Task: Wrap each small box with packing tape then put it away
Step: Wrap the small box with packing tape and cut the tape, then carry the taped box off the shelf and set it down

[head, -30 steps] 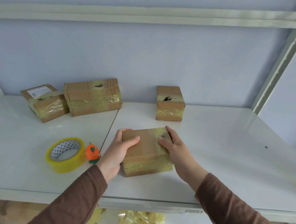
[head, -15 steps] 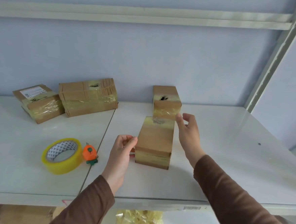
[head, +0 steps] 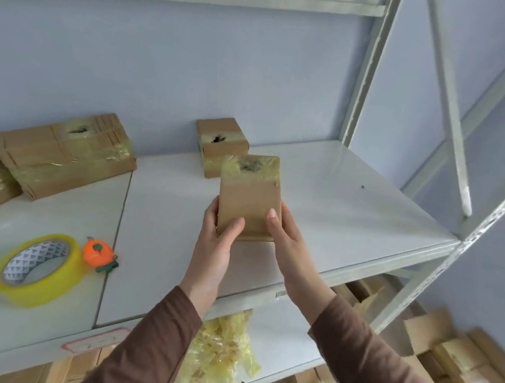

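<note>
Lifted off the shelf, the tape-banded brown box is gripped by both hands' fingers.

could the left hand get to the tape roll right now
Probably not at once: the left hand is gripping the box along with the right hand. The shelf path to the tape roll looks clear.

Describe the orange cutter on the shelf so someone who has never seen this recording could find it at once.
Start at the white shelf and go to its front left, where a yellow tape roll lies flat. Just right of that roll sits the orange cutter. It is the only small, rounded, bright orange item with green trim; everything else nearby is brown cardboard.
</note>
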